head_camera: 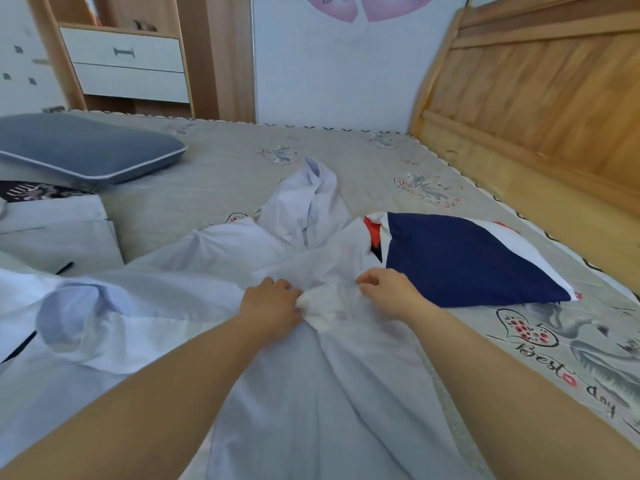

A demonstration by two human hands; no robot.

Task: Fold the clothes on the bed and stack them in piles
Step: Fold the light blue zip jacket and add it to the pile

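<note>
A crumpled pale lavender-white cotton shirt [294, 341] lies spread across the near middle of the bed, its collar end [317, 188] rucked up toward the far edge and one sleeve cuff [79, 317] flopped toward the near left. At the shirt's centre the left hand [272, 311] pinches a bunched white fold of the fabric between thumb and curled fingers, while the right hand [384, 291], just beside it, has its fingers curled onto the same cloth, apparently nipping it. Both hands work close together, probably to pull the front panels straight so the garment can be flattened before folding.

Touching the shirt's right side, a navy, white and red garment [464, 259] lies flat toward the right edge of the bed, seemingly waiting its turn. Near the left edge sit already folded pale pieces [59, 230] with a dark patterned item [38, 190] behind them, which reads as a started pile. Beyond these, toward the far left corner, rests a grey-blue piped cushion [83, 147]. The grey printed bedspread [346, 154] carries everything, with the wooden headboard [540, 95] along the right.
</note>
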